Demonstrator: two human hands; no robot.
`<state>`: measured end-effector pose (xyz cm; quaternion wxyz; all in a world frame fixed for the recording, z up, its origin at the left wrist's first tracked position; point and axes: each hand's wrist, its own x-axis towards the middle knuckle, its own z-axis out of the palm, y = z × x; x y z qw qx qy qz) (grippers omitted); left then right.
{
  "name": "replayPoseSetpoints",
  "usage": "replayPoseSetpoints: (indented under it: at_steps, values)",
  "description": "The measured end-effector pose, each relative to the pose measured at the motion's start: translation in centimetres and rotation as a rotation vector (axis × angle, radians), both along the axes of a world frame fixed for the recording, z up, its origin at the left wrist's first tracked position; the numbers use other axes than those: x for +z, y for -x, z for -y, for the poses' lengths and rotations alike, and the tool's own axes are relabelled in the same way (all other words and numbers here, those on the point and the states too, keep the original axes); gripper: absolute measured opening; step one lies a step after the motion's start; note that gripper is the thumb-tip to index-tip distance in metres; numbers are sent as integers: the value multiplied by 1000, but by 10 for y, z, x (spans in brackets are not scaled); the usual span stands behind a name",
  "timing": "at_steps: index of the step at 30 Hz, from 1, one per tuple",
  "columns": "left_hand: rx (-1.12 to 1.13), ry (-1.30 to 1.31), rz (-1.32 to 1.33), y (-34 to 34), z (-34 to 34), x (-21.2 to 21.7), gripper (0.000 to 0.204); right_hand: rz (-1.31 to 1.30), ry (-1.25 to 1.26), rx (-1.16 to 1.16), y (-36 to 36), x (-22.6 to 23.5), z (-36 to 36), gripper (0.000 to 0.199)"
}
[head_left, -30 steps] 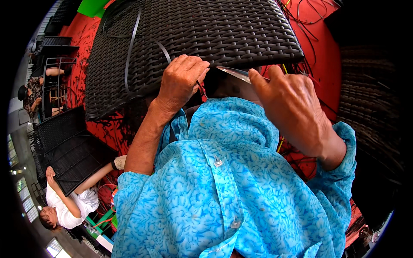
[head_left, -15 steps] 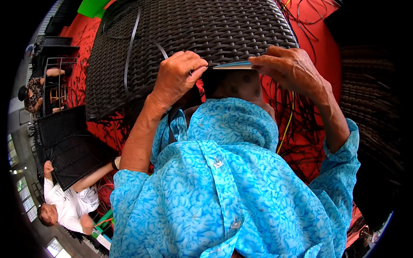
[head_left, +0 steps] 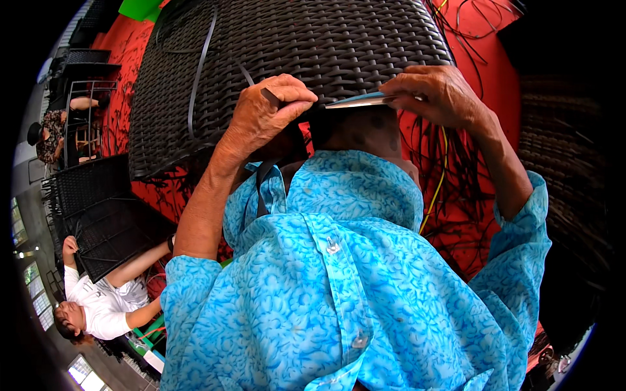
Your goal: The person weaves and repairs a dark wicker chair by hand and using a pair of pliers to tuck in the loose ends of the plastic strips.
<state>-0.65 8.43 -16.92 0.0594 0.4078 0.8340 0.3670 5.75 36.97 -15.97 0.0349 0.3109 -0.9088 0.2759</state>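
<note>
Metal blade (head_left: 357, 100) at the near edge of the woven black panel (head_left: 326, 49): its long axis lies nearly crosswise, roughly along that edge, the narrow tip pointing left and slightly toward the wearer, just beside the left fingertips. A pale curved strip (head_left: 201, 72) lies on the panel to the left; loose black strips (head_left: 460, 173) and a yellow cord (head_left: 435, 176) run over the red floor (head_left: 499, 98) at right. Farther left, a co-worker in white (head_left: 101, 309) sits by a dark mesh panel (head_left: 107, 241). The right hand (head_left: 433, 94), fingers closed, grips the blade's rear end and hides it; the left hand (head_left: 272, 107), thumb and fingers pinched together, holds a dark strip (head_left: 270, 98), one end projecting above the knuckles
</note>
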Motion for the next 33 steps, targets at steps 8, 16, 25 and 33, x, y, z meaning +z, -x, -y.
replayPoseSetpoints:
  at_steps: [8,16,25,33]
  values:
    - [-5,-48,43,0,-1,1,10,355,211,-311,-50,-8,25,23]
    - [-57,68,-131,-2,-4,6,15,-250,-155,-163,-40,-25,14,36]
    - [-67,43,41,6,-2,5,14,-390,-115,-147,-33,-36,10,37]
    - [-111,68,179,16,4,5,12,-401,-206,40,3,-19,18,29]
